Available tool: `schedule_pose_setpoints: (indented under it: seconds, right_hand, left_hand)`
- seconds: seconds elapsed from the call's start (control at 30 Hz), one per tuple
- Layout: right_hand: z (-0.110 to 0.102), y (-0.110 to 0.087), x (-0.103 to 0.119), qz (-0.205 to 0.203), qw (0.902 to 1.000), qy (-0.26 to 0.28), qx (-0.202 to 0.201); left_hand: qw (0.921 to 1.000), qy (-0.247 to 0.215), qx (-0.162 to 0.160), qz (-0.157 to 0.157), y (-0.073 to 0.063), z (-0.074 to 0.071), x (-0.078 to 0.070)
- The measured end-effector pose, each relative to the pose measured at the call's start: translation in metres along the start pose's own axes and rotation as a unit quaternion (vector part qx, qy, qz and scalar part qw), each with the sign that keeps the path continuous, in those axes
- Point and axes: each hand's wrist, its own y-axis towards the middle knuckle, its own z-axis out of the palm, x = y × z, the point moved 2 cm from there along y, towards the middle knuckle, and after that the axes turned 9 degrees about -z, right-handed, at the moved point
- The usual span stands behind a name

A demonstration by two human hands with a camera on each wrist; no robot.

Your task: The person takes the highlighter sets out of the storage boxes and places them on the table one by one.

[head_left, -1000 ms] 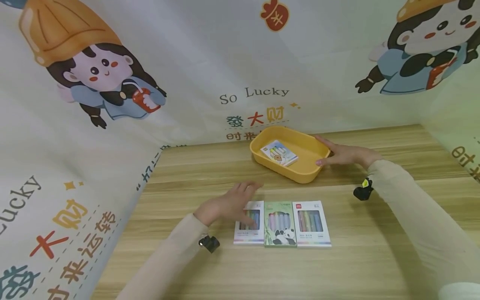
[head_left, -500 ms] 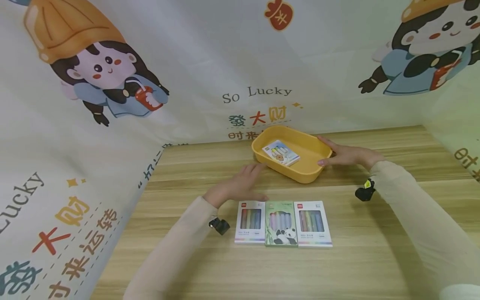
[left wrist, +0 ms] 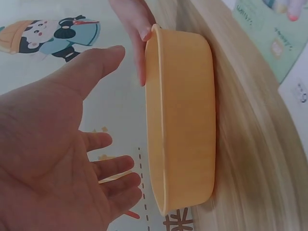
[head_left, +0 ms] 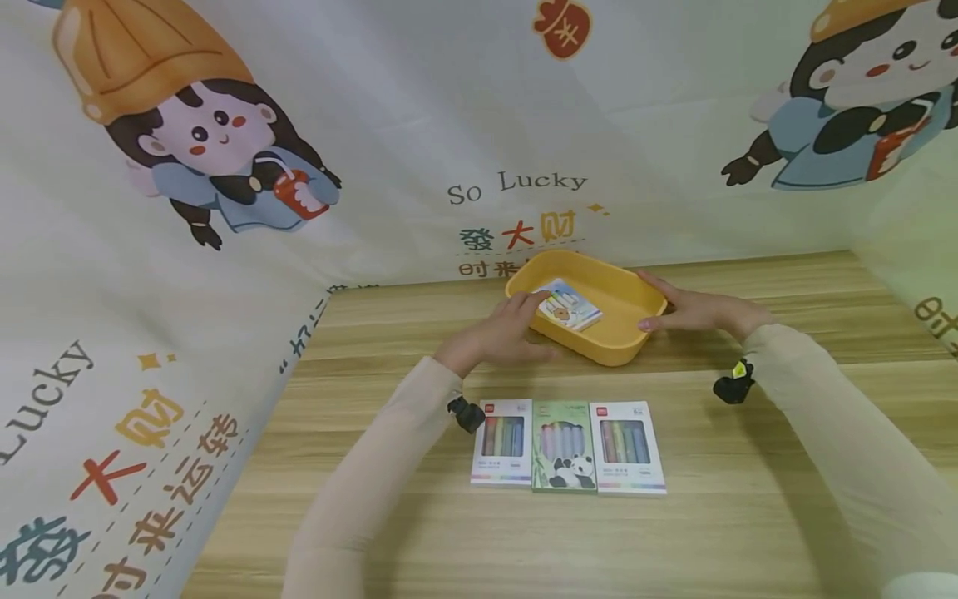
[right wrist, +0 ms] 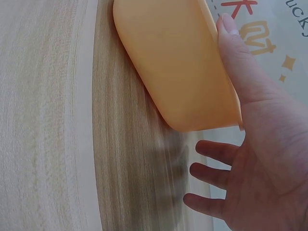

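A yellow plastic basket stands against the back wall, holding one small picture box with crayons or markers printed on it. My right hand holds the basket's right end between thumb and index finger; in the right wrist view its thumb lies on the rim while the other fingers spread apart from it. My left hand reaches over the basket's left front rim, fingertips overlapping the picture box in the head view. The left wrist view shows that hand with palm spread and nothing in it.
In front of the basket, three flat windowed boxes of coloured sticks lie side by side: a white one, a green panda one and another white one. A printed cloth wall borders the wooden table.
My left hand has moved from above the left white box, away and to the right, up to the basket's rim. The right hand has stayed at the basket's right end.
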Motion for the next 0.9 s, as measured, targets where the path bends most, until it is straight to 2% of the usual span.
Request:
schedule_pose_setpoints:
  seconds: [0.2, 0.47, 0.63, 0.9]
  right_hand:
    - [0.000, -0.001, -0.003, -0.003, 1.0000, 0.002, -0.002]
    - [0.000, 0.000, -0.003, 0.000, 1.0000, 0.003, 0.000]
    - [0.000, -0.001, -0.003, 0.002, 1.0000, 0.001, -0.001]
    - [0.000, -0.002, -0.001, 0.003, 1.0000, 0.004, 0.001]
  left_hand:
    - [0.9999, 0.004, -0.012, -0.009, 0.014, -0.006, -0.007]
    - [0.9994, 0.022, -0.010, -0.023, 0.028, -0.010, -0.010]
    - [0.9995, 0.014, 0.000, -0.029, 0.039, -0.012, -0.010]
    - [0.9990, 0.023, 0.000, -0.037, 0.050, -0.020, -0.019]
